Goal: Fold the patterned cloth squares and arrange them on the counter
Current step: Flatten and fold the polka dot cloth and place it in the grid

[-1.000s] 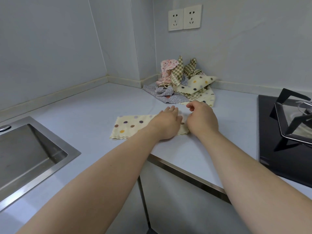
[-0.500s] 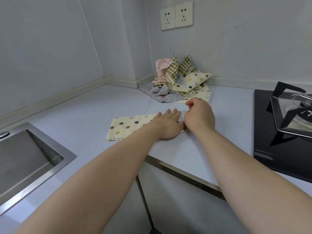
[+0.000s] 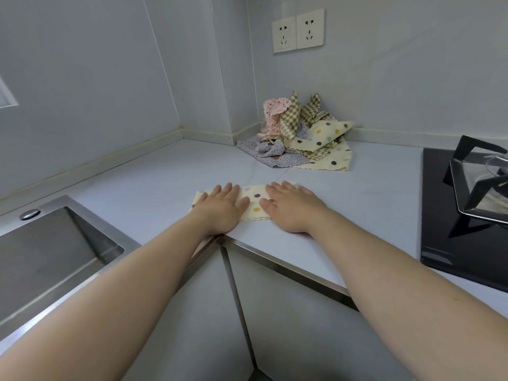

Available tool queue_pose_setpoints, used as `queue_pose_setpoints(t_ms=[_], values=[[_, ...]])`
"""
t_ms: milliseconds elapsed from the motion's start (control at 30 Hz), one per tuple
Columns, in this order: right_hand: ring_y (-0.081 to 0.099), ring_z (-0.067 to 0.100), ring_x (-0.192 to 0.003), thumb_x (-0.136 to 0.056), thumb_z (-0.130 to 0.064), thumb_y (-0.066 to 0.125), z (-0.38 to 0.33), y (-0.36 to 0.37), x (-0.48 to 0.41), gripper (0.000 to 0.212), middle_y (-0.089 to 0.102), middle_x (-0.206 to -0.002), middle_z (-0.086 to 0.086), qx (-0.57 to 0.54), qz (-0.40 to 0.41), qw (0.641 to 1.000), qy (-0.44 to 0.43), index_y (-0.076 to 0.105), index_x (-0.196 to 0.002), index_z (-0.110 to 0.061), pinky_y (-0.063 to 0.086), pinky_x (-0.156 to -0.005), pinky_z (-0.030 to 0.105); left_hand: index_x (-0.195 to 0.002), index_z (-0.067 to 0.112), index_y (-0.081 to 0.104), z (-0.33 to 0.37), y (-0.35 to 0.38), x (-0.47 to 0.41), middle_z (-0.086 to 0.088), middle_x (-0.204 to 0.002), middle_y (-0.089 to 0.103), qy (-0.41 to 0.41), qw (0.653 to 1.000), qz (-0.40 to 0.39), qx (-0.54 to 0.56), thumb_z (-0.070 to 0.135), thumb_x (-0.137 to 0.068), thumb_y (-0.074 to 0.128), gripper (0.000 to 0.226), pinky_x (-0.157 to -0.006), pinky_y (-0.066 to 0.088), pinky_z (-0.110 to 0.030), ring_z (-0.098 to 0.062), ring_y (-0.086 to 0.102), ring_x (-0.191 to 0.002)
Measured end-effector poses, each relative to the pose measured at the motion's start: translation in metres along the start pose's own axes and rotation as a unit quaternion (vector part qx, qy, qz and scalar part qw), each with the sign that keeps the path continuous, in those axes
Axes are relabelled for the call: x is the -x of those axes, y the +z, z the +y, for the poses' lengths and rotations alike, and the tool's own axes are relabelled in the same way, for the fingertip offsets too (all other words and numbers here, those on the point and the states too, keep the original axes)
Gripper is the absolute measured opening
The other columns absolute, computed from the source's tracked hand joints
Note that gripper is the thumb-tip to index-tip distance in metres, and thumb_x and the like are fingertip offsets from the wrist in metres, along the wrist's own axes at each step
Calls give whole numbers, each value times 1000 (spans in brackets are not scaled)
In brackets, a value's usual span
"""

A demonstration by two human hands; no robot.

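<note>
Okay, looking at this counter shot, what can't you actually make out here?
All in the head view:
Cream polka-dot cloth: the left hand and right hand lie flat on it and hide most of it, so its layers cannot be counted.
Cloth pile in the corner: the pieces overlap, so their number is unclear.
Sink: cut off by the left edge.
Hob: cut off by the right edge.
</note>
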State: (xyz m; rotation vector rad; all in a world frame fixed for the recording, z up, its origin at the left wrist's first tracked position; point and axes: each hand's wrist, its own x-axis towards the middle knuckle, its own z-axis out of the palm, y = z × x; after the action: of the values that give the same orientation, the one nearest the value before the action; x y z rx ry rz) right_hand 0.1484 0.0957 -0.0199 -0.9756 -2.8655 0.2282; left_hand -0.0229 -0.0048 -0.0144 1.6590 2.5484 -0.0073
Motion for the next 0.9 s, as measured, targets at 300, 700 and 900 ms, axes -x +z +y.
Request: queue_pose_setpoints(t_ms=[300,700,900], values=[[1,17,-157,-106,-53,13,14,0,-1,67,3,-171,-2,-14,-24,997,74,9,-163,-17,2,-126,48,-162,22,1,-25,-3,2,3,-170,-1,-42,999,-9,27,58,-105,10,69,-125,3,-52,-23,-4,-157],[11,26,-155,-106,-52,13,26,0,-10,68,21,-167,7,-66,37,981,176,22,-159,-10,11,-125,49,-159,20,15,4,0,-4,-11,-167,15,-56,998,19,-29,62,-99,11,73,-120,8,-63,-35,12,-153],[21,31,-151,-105,-52,23,27,-1,-10,65,31,-161,12,-46,30,977,205,39,-152,-9,16,-123,49,-161,21,8,20,9,-10,-4,-170,4,14,999,36,-15,64,-100,12,74,-122,9,-59,-30,1,-156]])
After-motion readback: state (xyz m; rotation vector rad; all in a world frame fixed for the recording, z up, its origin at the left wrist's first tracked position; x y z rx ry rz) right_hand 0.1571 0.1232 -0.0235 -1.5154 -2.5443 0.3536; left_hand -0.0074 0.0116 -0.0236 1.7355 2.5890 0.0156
